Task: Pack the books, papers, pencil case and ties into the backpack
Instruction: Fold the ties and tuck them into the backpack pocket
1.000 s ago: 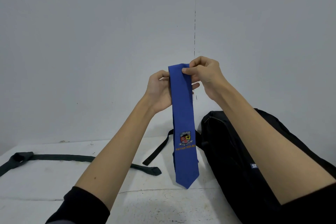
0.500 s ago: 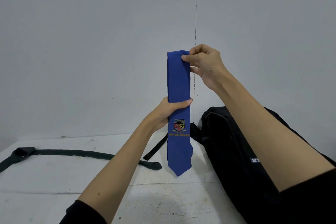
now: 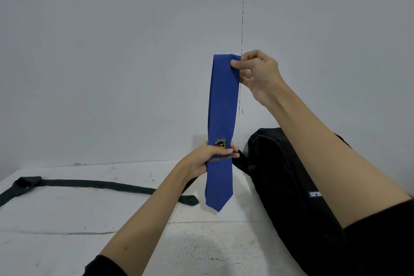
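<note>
A blue tie (image 3: 222, 105) with a crest badge hangs upright in front of the wall. My right hand (image 3: 257, 74) pinches its folded top end. My left hand (image 3: 206, 159) grips it lower down, at the badge, thumb across the front. The pointed tip hangs just above the white table (image 3: 67, 215). A black backpack (image 3: 284, 177) lies on the table to the right, partly hidden by my right forearm. A dark green tie (image 3: 89, 185) lies stretched out flat on the table at the left.
A plain grey wall (image 3: 112, 51) rises right behind the table. A black backpack strap (image 3: 240, 160) shows behind the blue tie. The table's worn front part lies between my forearms.
My left hand has slid down the blue tie from near the top to the badge. My right hand keeps its pinch on the top end, and the tie now hangs stretched between them.
</note>
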`<state>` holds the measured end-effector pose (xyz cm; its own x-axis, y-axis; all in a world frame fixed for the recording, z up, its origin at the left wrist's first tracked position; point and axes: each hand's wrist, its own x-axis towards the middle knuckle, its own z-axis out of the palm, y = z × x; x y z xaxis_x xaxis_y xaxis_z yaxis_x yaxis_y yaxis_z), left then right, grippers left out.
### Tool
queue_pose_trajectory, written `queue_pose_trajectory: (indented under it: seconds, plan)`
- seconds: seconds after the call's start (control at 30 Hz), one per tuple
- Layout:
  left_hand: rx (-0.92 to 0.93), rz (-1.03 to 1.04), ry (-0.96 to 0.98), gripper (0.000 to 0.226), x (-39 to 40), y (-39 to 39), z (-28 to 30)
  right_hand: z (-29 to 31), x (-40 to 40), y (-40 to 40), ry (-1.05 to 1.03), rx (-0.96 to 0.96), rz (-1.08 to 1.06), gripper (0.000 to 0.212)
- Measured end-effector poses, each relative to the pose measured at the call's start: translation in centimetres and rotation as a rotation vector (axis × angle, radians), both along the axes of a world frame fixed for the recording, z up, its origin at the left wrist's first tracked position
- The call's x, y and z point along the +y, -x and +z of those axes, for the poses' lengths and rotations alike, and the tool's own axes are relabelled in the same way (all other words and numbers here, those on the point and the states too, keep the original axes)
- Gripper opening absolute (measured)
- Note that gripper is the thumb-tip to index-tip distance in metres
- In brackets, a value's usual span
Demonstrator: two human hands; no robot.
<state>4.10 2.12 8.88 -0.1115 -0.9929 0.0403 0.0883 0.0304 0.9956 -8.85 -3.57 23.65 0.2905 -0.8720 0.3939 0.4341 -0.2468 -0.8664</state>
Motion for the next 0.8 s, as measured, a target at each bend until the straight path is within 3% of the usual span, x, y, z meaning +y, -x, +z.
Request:
queue_pose_trajectory:
  seconds: [0.17, 0.4, 0.53, 0.6, 0.7, 0.73, 0.8]
  plan:
    - [-0.008, -0.139, -0.03, 0.02, 0.4, -0.1, 0.1, 0.4, -0.4, -0.1, 0.02, -0.003, -0.022, 0.031]
    - [0.205, -0.2, -0.136, 0.016, 1.2, 0.4, 0.5, 0.5, -1.0, -0.2, 0.009, -0.013, -0.117, 0.03]
    - [0.166, -0.302, -0.12, 0.023, 2.4, 0.8, 0.9, -0.6, -2.7, 0.0, -0.038, 0.086, -0.297, 0.029]
    - [0.15, -0.357, -0.106, 0.026, 3.1, 1.1, 1.3, -2.3, -3.9, 0.0, -0.112, 0.132, -0.256, 0.026]
    - [0.19, -0.366, -0.105, 0.025, 3.7, 1.3, 2.0, -5.9, -4.6, 0.0, -0.136, 0.406, -0.167, 0.016]
    - [0.218, -0.352, -0.11, 0.025, 3.7, 1.2, 2.1, -7.0, -4.5, 0.2, -0.062, 0.557, -0.171, 0.012]
    - [0.27, -0.317, -0.127, 0.026, 3.6, 1.0, 2.3, -8.8, -3.7, 1.0, 0.127, 0.738, -0.04, 0.026]
